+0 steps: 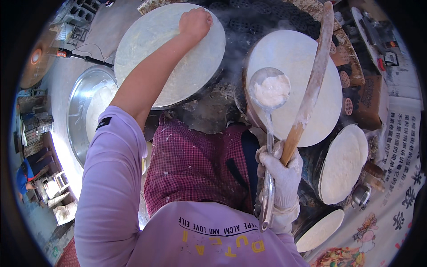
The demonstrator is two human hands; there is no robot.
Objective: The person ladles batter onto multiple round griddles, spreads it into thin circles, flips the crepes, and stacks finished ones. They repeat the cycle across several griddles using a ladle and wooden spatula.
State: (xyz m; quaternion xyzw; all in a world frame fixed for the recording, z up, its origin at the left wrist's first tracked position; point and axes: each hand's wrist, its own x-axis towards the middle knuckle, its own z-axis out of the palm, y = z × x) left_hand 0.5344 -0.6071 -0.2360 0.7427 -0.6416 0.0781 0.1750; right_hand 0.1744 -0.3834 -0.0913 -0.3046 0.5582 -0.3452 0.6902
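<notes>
My bare left hand is curled into a fist over the far part of a large round pale batter sheet on a griddle; nothing shows in it. In a white, batter-smeared glove, my right hand grips a metal ladle together with a long curved wooden spreader. The ladle's bowl holds thick pale batter. Both tools reach over a second round pale sheet, on another griddle. The contact of my left fist with the sheet beneath is hidden.
A wide metal basin of pale batter stands at the left. Two more rounds, one pale and one partly hidden, lie at the right. Perforated coal briquettes are beyond the griddles, amid steam. A cardboard box stands at the right.
</notes>
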